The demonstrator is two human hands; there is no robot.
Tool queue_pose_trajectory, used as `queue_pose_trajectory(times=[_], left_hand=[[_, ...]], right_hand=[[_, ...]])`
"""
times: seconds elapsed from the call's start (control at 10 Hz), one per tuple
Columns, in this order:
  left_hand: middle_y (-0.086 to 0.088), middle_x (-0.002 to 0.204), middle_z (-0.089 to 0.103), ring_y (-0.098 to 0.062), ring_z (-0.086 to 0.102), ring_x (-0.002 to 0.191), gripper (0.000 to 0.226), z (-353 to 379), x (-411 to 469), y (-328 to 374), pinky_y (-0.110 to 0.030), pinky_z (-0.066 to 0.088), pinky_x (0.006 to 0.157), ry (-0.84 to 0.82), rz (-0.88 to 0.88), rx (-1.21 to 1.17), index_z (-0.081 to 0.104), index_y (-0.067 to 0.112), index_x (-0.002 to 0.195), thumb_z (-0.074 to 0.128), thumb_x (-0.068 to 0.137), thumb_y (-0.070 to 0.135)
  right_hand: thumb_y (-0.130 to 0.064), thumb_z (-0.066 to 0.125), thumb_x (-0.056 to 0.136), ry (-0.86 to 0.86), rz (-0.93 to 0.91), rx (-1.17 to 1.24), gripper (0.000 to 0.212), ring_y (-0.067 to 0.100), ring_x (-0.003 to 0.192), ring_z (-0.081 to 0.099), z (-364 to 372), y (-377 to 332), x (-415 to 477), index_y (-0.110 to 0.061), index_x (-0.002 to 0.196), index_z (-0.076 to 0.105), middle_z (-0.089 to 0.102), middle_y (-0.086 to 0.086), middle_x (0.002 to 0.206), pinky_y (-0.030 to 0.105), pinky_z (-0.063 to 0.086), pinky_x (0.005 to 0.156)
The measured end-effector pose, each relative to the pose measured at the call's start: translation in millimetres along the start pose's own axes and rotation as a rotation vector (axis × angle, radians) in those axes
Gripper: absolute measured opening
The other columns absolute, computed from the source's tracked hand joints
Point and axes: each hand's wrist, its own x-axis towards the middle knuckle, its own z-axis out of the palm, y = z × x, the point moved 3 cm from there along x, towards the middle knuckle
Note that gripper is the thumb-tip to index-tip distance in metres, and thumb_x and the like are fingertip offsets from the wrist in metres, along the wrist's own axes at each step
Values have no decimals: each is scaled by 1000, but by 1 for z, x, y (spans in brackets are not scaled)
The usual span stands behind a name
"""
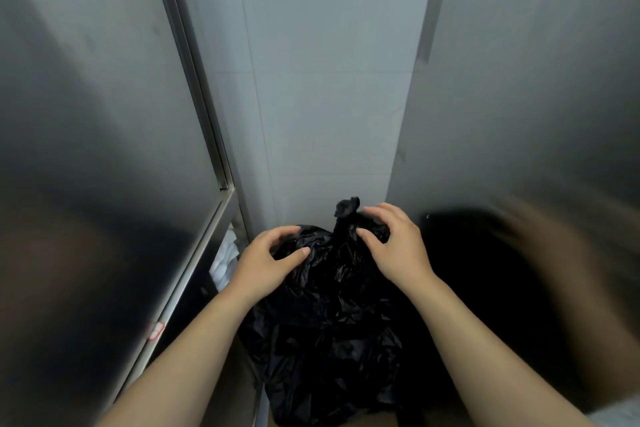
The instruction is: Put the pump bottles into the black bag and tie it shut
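Observation:
A crinkled black bag [332, 315] stands low in the middle of the head view, its top gathered into a twisted tuft [346, 208] that sticks up. My left hand [266, 260] rests on the bag's upper left with fingers loosely curved, thumb touching the plastic. On the right of the tuft my right hand [394, 243] hovers with its fingers spread and bent, fingertips at the plastic. Neither hand plainly grips anything. No pump bottle shows; the bag hides its contents.
A grey metal door with a frame [194, 87] rises on the left, a pale tiled wall [329, 80] straight ahead, a grey panel [519, 80] on the right. White cloth [225, 260] lies left of the bag. The right side is dark and blurred.

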Motion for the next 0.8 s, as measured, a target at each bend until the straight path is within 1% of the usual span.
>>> queue_pose_trajectory(times=[0.1, 0.2, 0.3, 0.4, 0.5, 0.6, 0.7, 0.8], left_hand=[[14, 119, 59, -3, 51, 115, 34, -5, -6, 23, -7, 33, 89, 29, 25, 33, 60, 44, 108, 71, 76, 44], [28, 115, 54, 7, 45, 112, 39, -11, -17, 40, -4, 29, 84, 68, 58, 102, 58, 54, 106, 60, 70, 67], [27, 116, 54, 7, 46, 114, 52, -17, -27, 50, -10, 30, 89, 106, 100, 141, 58, 53, 107, 48, 64, 80], [23, 115, 55, 2, 48, 117, 49, -21, -39, 58, -19, 34, 98, 118, 133, 193, 58, 52, 106, 45, 67, 79], [20, 118, 57, 1, 49, 118, 55, -24, -59, 73, -24, 35, 102, 145, 200, 270, 60, 43, 110, 44, 70, 76], [18, 123, 57, -1, 49, 118, 59, -28, -84, 95, -25, 36, 101, 144, 272, 378, 59, 39, 115, 42, 72, 75], [15, 129, 55, -5, 46, 122, 56, -33, -112, 114, -29, 36, 103, 105, 310, 433, 56, 38, 121, 44, 77, 70], [13, 131, 53, -7, 43, 126, 56, -42, -149, 133, -30, 33, 106, 120, 371, 490, 53, 36, 125, 44, 79, 67]], right_hand=[[-31, 69, 82, -32, -21, 0, 44, 21, 132, 40, -12, -14, -1, -22, 124, 59, 48, 6, 140, 34, 30, 111], [-37, 66, 84, -77, -78, 28, 50, 17, 133, 39, -20, -26, -4, -23, 131, 53, 47, 0, 142, 29, 29, 110], [-41, 62, 86, -107, -120, 42, 54, 13, 131, 40, -26, -32, -11, -23, 135, 47, 47, -5, 141, 20, 26, 103], [-45, 56, 88, -134, -119, 21, 57, 13, 134, 37, -31, -34, -25, -22, 138, 43, 44, -4, 144, 21, 25, 104], [-47, 51, 91, -180, -148, -25, 58, 14, 136, 34, -39, -40, -45, -20, 141, 39, 41, -1, 147, 25, 25, 107], [-51, 46, 91, -252, -186, -122, 62, 14, 138, 30, -51, -51, -69, -21, 144, 33, 36, -1, 150, 27, 24, 109], [-54, 44, 91, -288, -233, -188, 65, 14, 140, 27, -66, -65, -96, -20, 145, 30, 33, -2, 151, 31, 25, 113], [-54, 44, 91, -230, -293, -224, 65, 14, 140, 28, -86, -85, -127, -19, 144, 31, 34, -2, 151, 31, 25, 113]])
